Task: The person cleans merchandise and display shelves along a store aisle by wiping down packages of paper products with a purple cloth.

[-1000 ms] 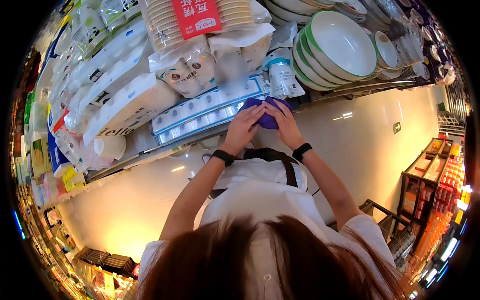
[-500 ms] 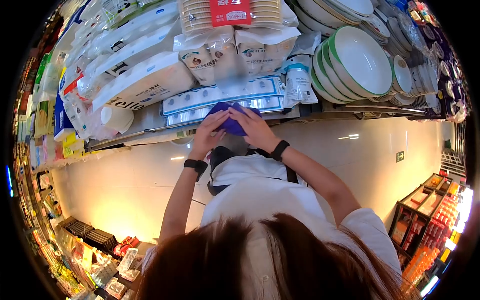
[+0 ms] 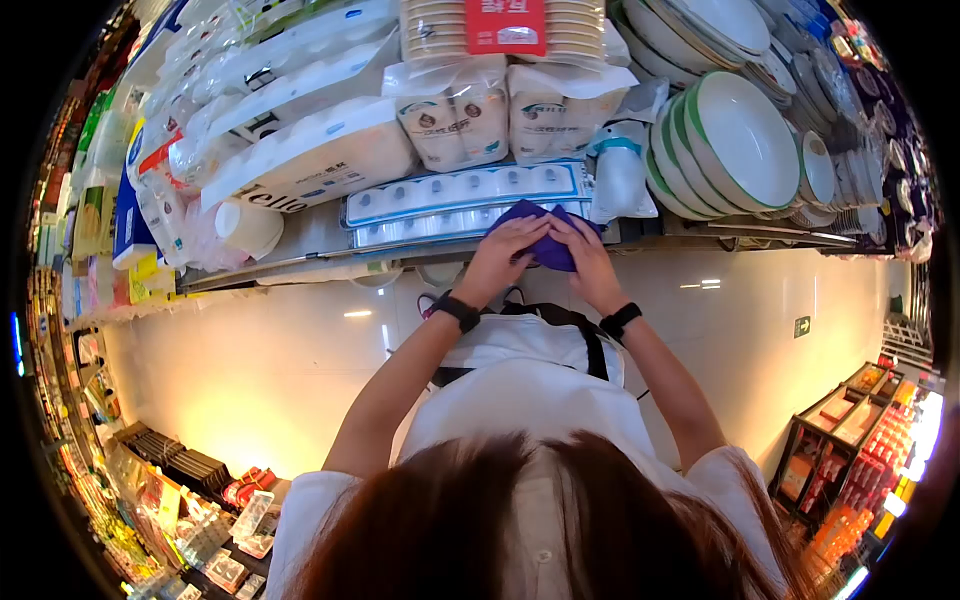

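Note:
A purple cloth (image 3: 553,254) is bunched at the shelf's front edge. My left hand (image 3: 503,252) holds its left side, fingers bent over the top. On the cloth's right side my right hand (image 3: 588,262) grips it, fingertips close to those of the left. Just behind the cloth lie flat white packs with blue borders (image 3: 465,195). A white pouch (image 3: 622,175) stands behind and to the right of my right hand. What lies under the cloth is hidden.
White-and-green bowls (image 3: 742,140) lean in a stack at the right. Wrapped paper cup packs (image 3: 450,115) stand behind the flat packs. A white cup (image 3: 248,228) lies at the left. Behind me are low display racks (image 3: 835,420); the glossy floor (image 3: 290,370) runs between.
Both hands and the purple cloth have moved right along the shelf edge, relative to the flat packs. The view has shifted, and shelf goods appear further right. Both hands still hold the cloth.

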